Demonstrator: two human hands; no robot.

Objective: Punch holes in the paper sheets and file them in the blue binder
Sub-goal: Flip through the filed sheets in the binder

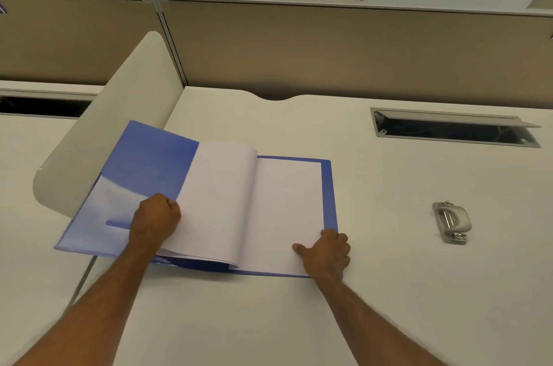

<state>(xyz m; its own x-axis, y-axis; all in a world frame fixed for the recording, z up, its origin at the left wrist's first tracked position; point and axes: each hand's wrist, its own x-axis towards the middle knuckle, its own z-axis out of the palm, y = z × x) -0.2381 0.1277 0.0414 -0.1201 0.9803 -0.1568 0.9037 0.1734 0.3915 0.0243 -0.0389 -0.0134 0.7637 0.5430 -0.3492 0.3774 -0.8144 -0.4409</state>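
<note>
A glossy blue binder (143, 174) is lying open on the smooth white desk (269, 320), its white paper sheets (221, 201) arching over in a soft curve. The left hand (155, 220) is curling shut on the sheets' edge; the right hand (326, 255) is pressing flat, fingers spread, on the lower right page. A metal hole punch (451, 222) (matte grey) is sitting well apart to the right.
</note>
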